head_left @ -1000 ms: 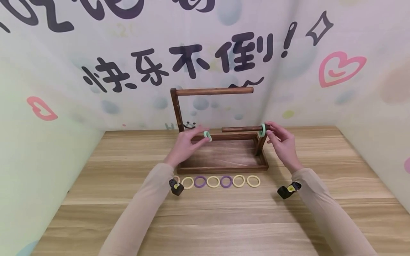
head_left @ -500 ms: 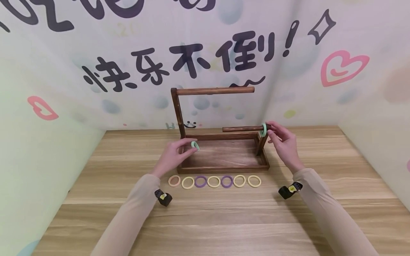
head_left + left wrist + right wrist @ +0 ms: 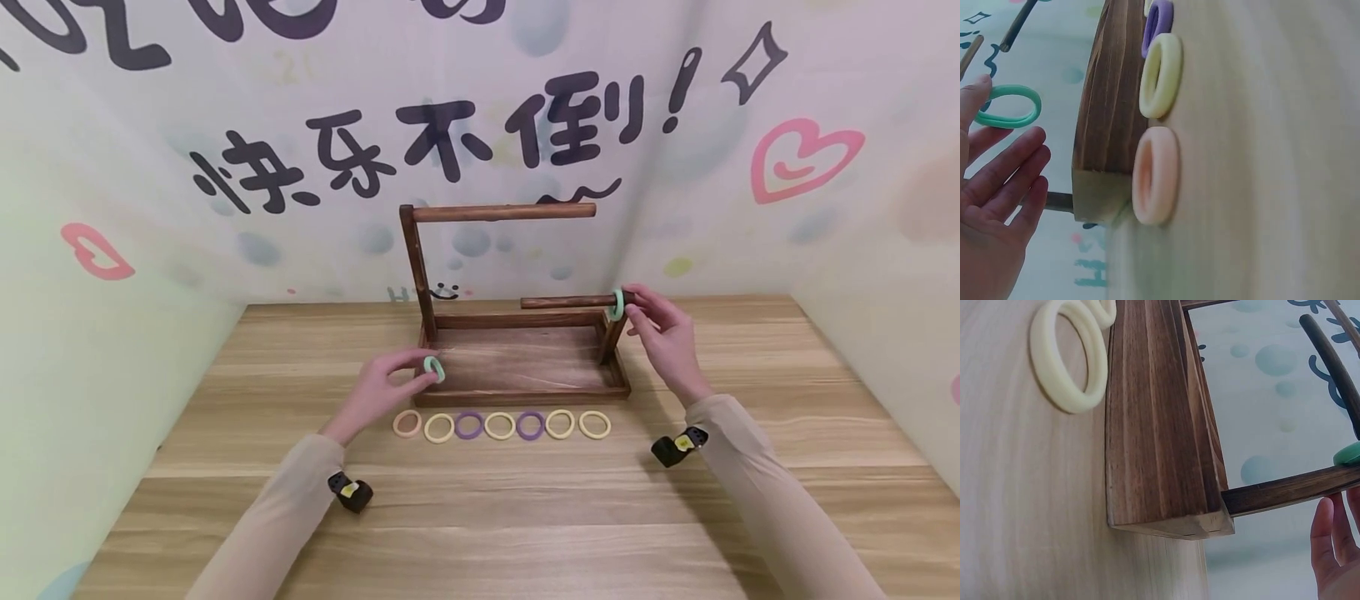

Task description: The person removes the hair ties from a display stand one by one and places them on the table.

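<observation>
In the head view my left hand (image 3: 382, 387) pinches a mint-green hair tie (image 3: 434, 369) between thumb and index finger, just above the left front corner of a dark wooden stand (image 3: 521, 397). The left wrist view shows this green hair tie (image 3: 1015, 106) slightly flattened, the other fingers of the left hand (image 3: 1000, 194) spread below it. A second green hair tie (image 3: 618, 305) hangs on the stand's lower rod (image 3: 566, 302), against its right post. My right hand (image 3: 666, 337) holds that post's top with thumb and fingers; in the right wrist view its fingers (image 3: 1322, 534) are partly cut off.
A row of hair ties lies before the stand: a peach one (image 3: 407, 412), purple ones (image 3: 469, 413) and several pale yellow ones (image 3: 595, 413). The stand's upper rod (image 3: 506, 213) reaches right from a tall left post (image 3: 417, 267). A printed cloth (image 3: 330, 250) hangs behind the table.
My left hand has moved left and down, away from the lower rod, carrying its green hair tie. The peach hair tie has come into full view. The right hand stays at the post.
</observation>
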### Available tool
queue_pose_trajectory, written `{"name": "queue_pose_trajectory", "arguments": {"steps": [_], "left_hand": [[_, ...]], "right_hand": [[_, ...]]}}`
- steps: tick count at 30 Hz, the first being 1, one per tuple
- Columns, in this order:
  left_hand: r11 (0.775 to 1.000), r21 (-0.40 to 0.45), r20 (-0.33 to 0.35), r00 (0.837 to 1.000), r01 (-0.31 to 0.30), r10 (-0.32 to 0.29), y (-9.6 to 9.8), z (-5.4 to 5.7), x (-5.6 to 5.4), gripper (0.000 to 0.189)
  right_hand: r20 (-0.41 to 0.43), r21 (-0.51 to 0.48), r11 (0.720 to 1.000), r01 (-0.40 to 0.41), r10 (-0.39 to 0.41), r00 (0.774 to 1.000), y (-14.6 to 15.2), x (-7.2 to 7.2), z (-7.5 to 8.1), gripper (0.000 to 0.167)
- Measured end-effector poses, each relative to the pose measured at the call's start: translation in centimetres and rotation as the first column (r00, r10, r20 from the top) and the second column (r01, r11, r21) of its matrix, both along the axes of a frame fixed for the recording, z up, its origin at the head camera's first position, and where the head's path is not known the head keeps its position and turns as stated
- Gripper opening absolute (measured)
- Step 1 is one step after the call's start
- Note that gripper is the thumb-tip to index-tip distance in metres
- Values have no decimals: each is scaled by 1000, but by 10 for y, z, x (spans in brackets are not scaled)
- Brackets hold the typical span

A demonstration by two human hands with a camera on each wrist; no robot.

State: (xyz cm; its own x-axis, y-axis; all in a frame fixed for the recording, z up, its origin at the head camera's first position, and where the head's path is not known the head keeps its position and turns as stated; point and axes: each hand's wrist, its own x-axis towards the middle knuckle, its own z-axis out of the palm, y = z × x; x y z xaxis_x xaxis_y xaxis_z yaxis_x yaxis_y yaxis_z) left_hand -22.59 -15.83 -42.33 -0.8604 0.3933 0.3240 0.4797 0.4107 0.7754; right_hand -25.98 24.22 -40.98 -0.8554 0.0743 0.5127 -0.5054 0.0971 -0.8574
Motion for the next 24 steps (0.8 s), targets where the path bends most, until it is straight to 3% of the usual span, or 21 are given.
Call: {"name": "queue_pose_trajectory", "arguments": {"steps": [12, 18, 24], "left_hand": [[999, 49, 76, 997, 19, -23, -35, -14, 25, 39], [996, 52, 102, 992, 68, -73, -45, -16, 34, 40], [997, 40, 147, 986, 71, -76, -51, -20, 45, 41]], "right_hand": [[2, -1, 1000, -7, 7, 1000, 0, -1, 1, 29], [-3, 12, 1000, 0, 0, 1000, 1, 0, 1, 29], [-3, 18, 1000, 1, -1, 1000, 1, 0, 0, 29]]}}
